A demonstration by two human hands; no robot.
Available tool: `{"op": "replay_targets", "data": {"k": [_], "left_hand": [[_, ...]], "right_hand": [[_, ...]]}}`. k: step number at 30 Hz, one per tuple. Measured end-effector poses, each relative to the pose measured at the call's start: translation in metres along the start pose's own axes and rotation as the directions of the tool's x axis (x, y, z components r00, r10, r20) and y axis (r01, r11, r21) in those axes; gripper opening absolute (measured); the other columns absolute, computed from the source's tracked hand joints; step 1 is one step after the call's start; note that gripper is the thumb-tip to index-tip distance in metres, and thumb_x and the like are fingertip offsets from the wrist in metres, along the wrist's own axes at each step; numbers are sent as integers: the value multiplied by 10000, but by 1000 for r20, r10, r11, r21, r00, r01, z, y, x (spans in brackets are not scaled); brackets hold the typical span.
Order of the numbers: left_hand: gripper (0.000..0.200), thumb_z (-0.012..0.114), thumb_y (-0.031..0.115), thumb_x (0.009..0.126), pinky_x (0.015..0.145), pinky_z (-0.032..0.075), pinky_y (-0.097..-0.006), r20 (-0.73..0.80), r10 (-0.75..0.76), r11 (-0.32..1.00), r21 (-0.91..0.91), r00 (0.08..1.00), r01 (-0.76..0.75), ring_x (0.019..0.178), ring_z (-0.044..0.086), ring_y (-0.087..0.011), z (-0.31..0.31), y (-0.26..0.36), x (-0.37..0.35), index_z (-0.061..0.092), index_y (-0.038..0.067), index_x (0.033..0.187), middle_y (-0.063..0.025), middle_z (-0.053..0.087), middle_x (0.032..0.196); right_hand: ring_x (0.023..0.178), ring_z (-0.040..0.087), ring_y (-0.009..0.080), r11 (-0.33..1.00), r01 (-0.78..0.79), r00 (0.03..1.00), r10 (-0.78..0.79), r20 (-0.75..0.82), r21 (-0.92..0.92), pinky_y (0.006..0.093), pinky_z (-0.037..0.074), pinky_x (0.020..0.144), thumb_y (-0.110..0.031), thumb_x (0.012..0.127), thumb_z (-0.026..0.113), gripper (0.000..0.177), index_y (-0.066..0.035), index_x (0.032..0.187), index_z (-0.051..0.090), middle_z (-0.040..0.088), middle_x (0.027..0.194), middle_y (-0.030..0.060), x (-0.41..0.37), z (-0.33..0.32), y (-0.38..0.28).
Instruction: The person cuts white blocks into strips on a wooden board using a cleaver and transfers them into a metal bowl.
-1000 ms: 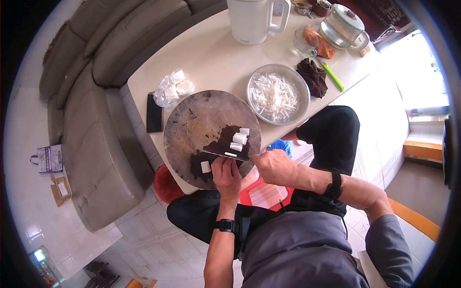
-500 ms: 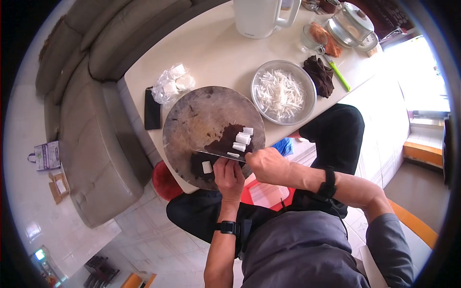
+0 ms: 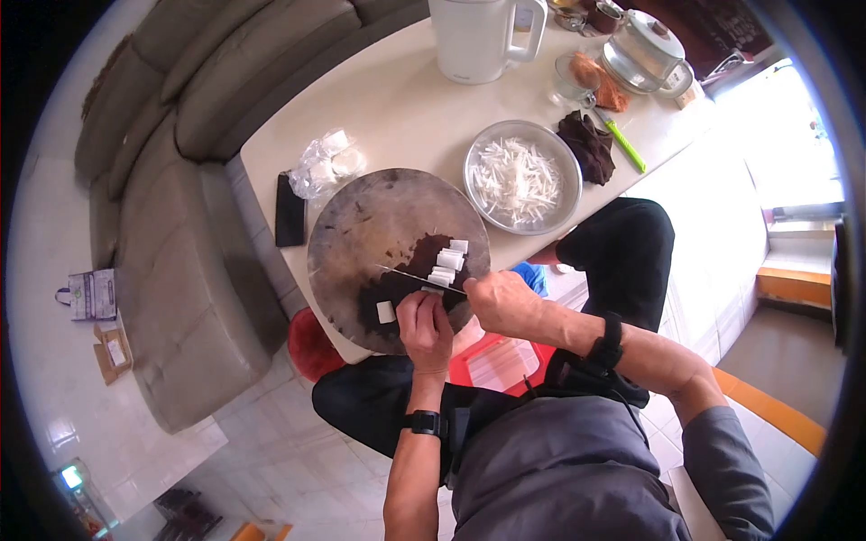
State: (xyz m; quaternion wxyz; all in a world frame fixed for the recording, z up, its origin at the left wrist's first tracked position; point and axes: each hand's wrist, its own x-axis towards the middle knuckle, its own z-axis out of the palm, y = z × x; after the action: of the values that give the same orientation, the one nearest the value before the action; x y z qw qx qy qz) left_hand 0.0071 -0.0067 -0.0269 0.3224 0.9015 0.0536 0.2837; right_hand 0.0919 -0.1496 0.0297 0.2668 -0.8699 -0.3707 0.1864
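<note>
My right hand [image 3: 508, 303] is closed round the handle of a knife [image 3: 419, 278], whose thin blade points left across the round wooden chopping board [image 3: 361, 216]. Beside the blade, my left hand [image 3: 424, 330] has its fingers bent and pressed together on a small white food piece, mostly hidden under the fingertips. On the far side of the blade, cut white slices [image 3: 448, 260] lean in a short row on a wet dark patch. A separate white piece [image 3: 386, 312] lies left of my left hand.
A metal bowl of white shreds [image 3: 516, 180] stands right of the board. Around it are a dark cloth [image 3: 587, 148], a green-handled peeler or knife [image 3: 627, 149], a white jug [image 3: 469, 41] and a glass teapot [image 3: 642, 52]. A plastic bag [image 3: 327, 165] and black phone [image 3: 290, 212] lie left.
The knife has shifted slightly, its blade now tilted and the tip a little higher. Both hands stay almost in place; the whole view has moved a little.
</note>
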Motion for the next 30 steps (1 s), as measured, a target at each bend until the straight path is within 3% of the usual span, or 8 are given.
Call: {"op": "replay_targets", "data": {"k": [6,8,17,30], "left_hand": [[168,631,-46,744,753,468,-398,0,2,1000,-6,1000,-2,857,562,-322,1,-4,-3,594,3,901,-137,580,933],[180,629,-50,734,755,466,-404,-5,7,1000,9,1000,-7,856,561,-335,2,-6,-5,586,1,900,-145,579,936],[173,621,-58,724,758,464,-411,4,5,1000,27,1000,-5,865,561,-348,0,-5,-3,593,-10,888,-160,577,950],[148,624,-54,739,727,492,-411,-7,29,998,49,1000,-28,846,577,-338,-1,-2,-2,605,-17,881,-157,576,933]], "right_hand": [[582,597,399,999,27,998,-28,50,24,476,475,533,-24,698,560,81,18,763,535,575,595,210,-9,-15,-9],[641,626,399,1000,1,997,-3,83,15,458,504,573,-22,647,581,70,21,700,566,600,631,229,-12,-15,-9],[582,604,382,998,62,992,-63,111,13,458,468,514,-10,669,556,123,23,777,507,576,595,207,-9,-15,-6],[643,628,396,998,61,993,-62,104,14,470,498,570,-34,683,581,101,30,760,567,607,648,211,26,2,-16]]}}
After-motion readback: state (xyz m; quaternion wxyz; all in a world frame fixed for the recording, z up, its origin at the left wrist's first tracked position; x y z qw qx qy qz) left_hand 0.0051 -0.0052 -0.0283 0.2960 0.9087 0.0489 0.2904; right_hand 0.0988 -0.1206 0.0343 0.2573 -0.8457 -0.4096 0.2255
